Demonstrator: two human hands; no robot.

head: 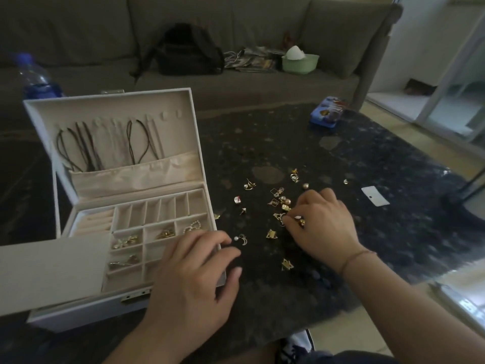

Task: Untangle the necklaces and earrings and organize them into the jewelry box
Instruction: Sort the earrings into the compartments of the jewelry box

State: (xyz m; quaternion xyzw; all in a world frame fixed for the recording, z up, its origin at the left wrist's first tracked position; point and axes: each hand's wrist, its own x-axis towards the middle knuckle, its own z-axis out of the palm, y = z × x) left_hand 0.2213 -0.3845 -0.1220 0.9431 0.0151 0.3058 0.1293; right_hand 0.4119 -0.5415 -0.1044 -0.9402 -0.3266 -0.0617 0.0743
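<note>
A white jewelry box (199, 164) stands open at nine o'clock on the dark table (380, 158), cord necklaces (86, 145) hanging inside its lid and gold pieces lying in several front compartments. Loose earrings (278, 200) lie scattered at the table's centre. The right hand (320, 222) rests among them, its fingers (290, 219) pinching a small gold earring. The left hand (194, 274) hovers over the box's near right corner, its fingers loosely spread and holding nothing. A blue tin (326, 112) sits at one o'clock.

Bare dark table (380, 153) beyond scattered earrings (280, 203), open jewelry box (126, 298) blocking left
</note>
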